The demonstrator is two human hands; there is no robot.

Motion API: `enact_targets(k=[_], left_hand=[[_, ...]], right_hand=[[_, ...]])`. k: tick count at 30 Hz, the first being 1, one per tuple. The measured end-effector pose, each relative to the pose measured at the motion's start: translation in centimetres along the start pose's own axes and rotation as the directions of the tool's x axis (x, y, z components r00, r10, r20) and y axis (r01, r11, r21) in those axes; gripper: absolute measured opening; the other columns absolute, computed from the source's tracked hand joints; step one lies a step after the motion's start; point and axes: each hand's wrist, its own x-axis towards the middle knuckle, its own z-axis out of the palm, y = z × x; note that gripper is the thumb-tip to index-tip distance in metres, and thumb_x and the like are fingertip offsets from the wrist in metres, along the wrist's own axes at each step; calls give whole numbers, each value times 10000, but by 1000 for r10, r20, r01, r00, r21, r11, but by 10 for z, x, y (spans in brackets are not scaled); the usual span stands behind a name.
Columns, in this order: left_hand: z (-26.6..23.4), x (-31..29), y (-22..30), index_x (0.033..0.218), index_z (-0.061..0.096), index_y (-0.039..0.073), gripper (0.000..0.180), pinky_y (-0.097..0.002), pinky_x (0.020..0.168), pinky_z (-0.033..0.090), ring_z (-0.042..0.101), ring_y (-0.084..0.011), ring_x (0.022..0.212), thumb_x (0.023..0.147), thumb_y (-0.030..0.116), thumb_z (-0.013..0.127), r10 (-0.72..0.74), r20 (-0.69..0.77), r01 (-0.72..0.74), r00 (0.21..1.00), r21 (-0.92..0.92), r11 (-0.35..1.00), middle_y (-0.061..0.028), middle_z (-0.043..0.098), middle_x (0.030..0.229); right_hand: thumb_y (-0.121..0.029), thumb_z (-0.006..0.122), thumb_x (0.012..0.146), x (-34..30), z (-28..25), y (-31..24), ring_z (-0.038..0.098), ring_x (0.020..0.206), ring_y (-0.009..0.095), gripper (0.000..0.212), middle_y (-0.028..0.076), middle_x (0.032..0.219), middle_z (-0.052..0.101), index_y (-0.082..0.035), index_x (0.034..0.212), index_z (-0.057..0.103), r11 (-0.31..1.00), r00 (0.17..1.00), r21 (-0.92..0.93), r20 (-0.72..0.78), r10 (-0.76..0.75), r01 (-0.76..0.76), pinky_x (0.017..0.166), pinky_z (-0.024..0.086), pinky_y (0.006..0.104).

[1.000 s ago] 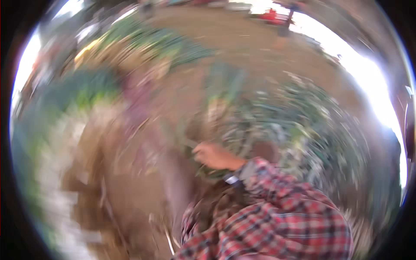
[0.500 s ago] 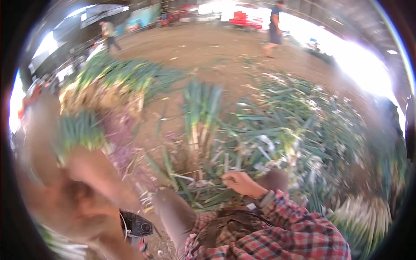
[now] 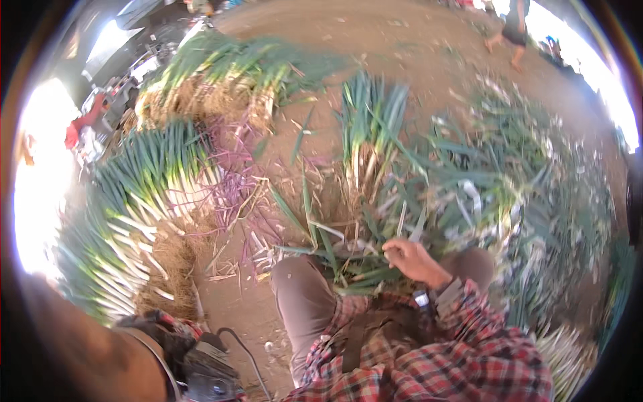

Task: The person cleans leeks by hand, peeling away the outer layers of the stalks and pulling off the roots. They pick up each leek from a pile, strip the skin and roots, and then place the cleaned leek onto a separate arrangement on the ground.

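Observation:
My right hand [image 3: 416, 260] is over my knees with its fingers curled in; whatever they grip is too small to make out. Just beyond it lie cut green leaves [image 3: 328, 246] and pale strips of peel. A bunch of green onions [image 3: 370, 130] lies past the hand, green tops pointing away and roots toward me. My left hand [image 3: 87, 348] looms large and blurred at the lower left, close to the lens; its fingers cannot be made out.
Rows of green onions [image 3: 127, 194] with tangled roots lie at left, another pile [image 3: 221, 74] behind. Purple strands [image 3: 234, 174] lie on the earth floor. A heap of trimmings [image 3: 516, 194] spreads at right. A black device [image 3: 214, 378] with a cable hangs lower left. A person [image 3: 514, 30] walks far right.
The view has tilted down and turned left, showing more of the left rows. My left hand has dropped toward the lower left corner. My right hand stays curled over my lap.

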Motion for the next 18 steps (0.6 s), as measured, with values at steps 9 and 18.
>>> enact_targets(k=[9, 18], left_hand=[[29, -59, -84, 1251, 459, -71, 469, -227, 483, 411, 533, -117, 576, 905, 220, 584, -183, -35, 183, 982, -26, 983, -153, 628, 977], [66, -202, -201, 1193, 497, -74, 347, -231, 487, 443, 562, -128, 572, 929, 146, 547, -901, -206, 924, 381, 59, 378, -162, 636, 928]], right_hand=[[-201, 578, 929, 46, -16, 66, 647, 775, 196, 281, 141, 858, 679, 16, 1101, 622, 986, 992, 112, 5, 124, -124, 697, 508, 382], [-262, 535, 885, 202, 9, 174, 683, 783, 307, 322, 200, 820, 677, 36, 934, 648, 883, 873, 177, -158, 462, -435, 730, 518, 404]])
